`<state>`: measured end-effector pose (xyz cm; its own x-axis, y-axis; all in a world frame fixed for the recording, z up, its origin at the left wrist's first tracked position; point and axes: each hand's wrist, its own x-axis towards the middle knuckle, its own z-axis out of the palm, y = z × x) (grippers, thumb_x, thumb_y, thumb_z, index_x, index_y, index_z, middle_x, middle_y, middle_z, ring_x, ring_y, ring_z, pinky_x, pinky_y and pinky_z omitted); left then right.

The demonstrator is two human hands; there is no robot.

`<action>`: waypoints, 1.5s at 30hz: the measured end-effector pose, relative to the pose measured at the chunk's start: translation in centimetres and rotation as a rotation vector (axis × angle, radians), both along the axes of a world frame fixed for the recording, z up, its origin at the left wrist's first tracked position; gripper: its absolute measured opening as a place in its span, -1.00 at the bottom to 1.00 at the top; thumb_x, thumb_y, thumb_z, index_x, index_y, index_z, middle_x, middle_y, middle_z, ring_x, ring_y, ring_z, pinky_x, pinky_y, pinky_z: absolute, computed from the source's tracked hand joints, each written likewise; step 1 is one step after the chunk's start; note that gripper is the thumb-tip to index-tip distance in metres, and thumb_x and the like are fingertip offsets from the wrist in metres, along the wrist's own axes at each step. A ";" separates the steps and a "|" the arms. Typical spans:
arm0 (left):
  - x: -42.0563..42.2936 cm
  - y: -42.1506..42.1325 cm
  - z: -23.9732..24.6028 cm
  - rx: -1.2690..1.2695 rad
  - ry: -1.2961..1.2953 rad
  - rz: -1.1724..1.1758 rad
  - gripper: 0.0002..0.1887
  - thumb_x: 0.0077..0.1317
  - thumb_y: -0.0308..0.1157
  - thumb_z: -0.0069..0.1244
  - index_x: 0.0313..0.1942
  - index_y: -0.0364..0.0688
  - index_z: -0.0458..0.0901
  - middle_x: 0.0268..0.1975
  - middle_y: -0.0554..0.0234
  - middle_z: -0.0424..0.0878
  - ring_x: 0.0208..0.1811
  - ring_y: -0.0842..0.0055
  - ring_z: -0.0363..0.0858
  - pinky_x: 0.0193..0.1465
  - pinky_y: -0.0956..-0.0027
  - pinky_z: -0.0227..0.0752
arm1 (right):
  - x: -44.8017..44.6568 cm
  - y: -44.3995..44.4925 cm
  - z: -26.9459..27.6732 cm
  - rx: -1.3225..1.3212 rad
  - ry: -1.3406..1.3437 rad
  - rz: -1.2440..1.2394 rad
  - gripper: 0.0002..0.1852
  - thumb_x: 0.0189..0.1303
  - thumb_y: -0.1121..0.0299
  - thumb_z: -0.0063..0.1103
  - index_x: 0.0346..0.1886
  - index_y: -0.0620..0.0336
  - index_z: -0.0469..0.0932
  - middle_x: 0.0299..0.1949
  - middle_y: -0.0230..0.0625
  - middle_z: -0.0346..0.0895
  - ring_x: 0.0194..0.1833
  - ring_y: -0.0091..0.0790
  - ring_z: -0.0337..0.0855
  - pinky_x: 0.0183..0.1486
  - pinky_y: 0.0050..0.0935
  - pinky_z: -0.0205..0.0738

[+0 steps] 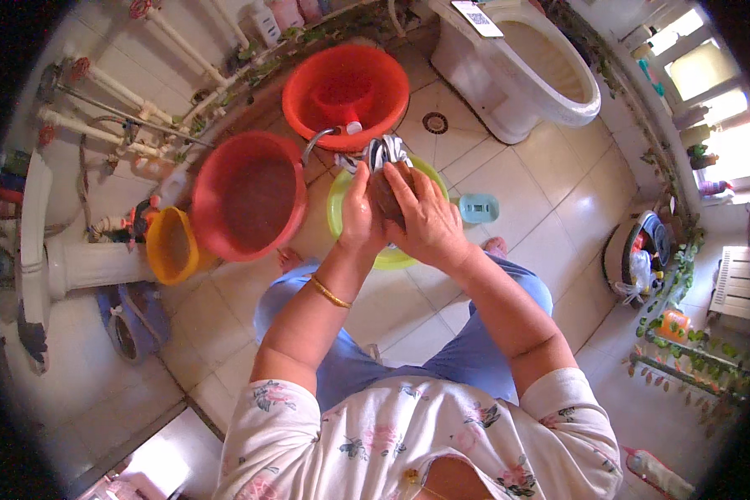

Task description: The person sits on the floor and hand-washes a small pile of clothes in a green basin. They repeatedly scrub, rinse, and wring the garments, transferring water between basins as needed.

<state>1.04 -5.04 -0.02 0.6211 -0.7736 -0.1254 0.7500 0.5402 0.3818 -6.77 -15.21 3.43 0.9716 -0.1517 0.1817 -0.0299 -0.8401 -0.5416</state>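
Note:
Both my hands are raised close together above a yellow-green basin (430,167), which they partly cover. Between them is a brown thing (385,194) that I cannot make out fully, with black-and-white striped cloth (384,152) sticking out beyond the fingers. My left hand (360,209) presses on its left side, fingers pointing away from me. The right hand (422,209) lies over the right side of it, fingers bent. A red basin (375,56) with a red dipper (344,103) inside stands beyond the hands; a pinkish-red tub (203,212) stands to the left.
A light blue soap dish (479,208) lies on the tiled floor right of the basin. A yellow bucket (172,245) is beside the sink pedestal (100,265). At the back right stands a toilet (506,94) with a phone (477,19) on it. A bin (619,259) stands right.

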 end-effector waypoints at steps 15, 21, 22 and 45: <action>1.7 0.1 -0.5 0.138 -0.001 0.124 -0.62 0.36 -0.35 -0.31 0.15 -0.17 0.37 0.08 0.19 0.48 0.08 0.29 0.45 0.20 0.12 0.31 | -0.2 -0.6 -2.4 -0.226 -0.026 0.018 -0.42 0.07 0.37 0.10 0.23 -0.27 0.30 -0.21 -0.22 0.39 -0.16 -0.11 0.51 -0.19 -0.14 0.38; 3.5 0.8 -0.4 0.122 0.028 0.119 -0.53 0.25 -0.42 -0.15 0.20 -0.16 0.36 0.18 0.21 0.43 0.18 0.33 0.38 0.28 0.19 0.20 | -0.2 -5.2 -7.4 0.214 0.413 -0.321 -0.33 0.12 0.37 0.09 0.34 -0.17 0.13 0.04 -0.11 0.44 -0.05 -0.20 0.53 -0.08 -0.30 0.44; 3.2 0.7 1.1 0.058 0.001 0.026 -0.46 0.16 -0.37 -0.03 0.19 -0.18 0.36 0.14 0.22 0.47 0.19 0.33 0.39 0.29 0.19 0.20 | 0.1 -6.7 -8.3 0.336 0.252 -0.305 -0.27 0.09 0.43 0.08 0.37 -0.15 0.07 0.13 -0.13 0.38 -0.04 -0.25 0.52 -0.08 -0.33 0.43; 4.1 2.0 2.7 0.457 -0.632 0.117 -0.64 0.03 -0.62 -0.16 -0.12 -0.34 0.59 -0.16 0.18 0.63 -0.14 0.50 0.58 0.04 0.43 0.42 | -1.1 -9.9 0.4 1.303 0.272 0.223 -0.26 -0.10 0.43 0.16 0.28 0.08 0.22 -0.14 -0.33 0.46 -0.27 -0.56 0.47 -0.43 -0.63 0.35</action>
<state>5.17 -3.00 2.67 0.7549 -0.6557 -0.0113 0.2649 0.2890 0.9200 -7.82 -25.10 3.83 0.9799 0.0996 -0.1729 -0.1941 0.2760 -0.9414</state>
